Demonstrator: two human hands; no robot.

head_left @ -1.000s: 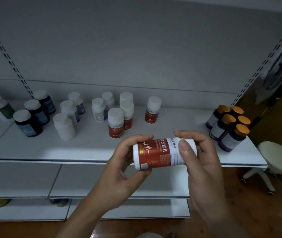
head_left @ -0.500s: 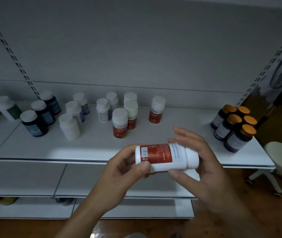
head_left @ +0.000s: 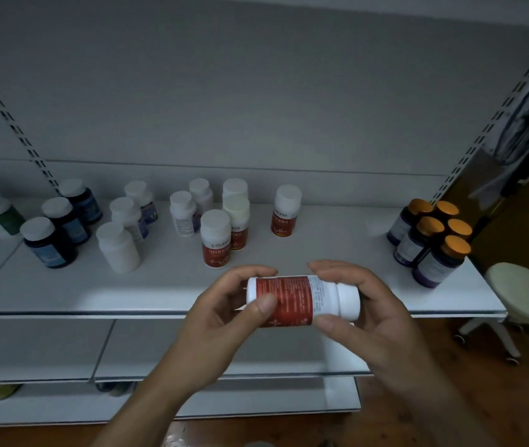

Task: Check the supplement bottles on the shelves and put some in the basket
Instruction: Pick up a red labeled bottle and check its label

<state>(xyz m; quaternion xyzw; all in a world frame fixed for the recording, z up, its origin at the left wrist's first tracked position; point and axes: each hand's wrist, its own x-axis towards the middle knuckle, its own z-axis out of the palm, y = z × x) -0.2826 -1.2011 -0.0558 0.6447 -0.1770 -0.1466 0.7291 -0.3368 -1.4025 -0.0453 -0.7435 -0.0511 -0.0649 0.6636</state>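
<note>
White shelf (head_left: 337, 253) – bottles (head_left: 214, 240) standing on it; wooden floor (head_left: 450, 398), cream stool (head_left: 524, 291) beside.

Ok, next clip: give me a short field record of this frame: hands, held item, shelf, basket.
held item: red-label bottle, lying sideways, cap towards the right
left hand: grips the base end, thumb on the label
right hand: holds the cap end
shelf: many white-capped bottles standing; five orange-capped bottles at its right end
basket: not in view
stage: label check, bottle not yet put away
</note>
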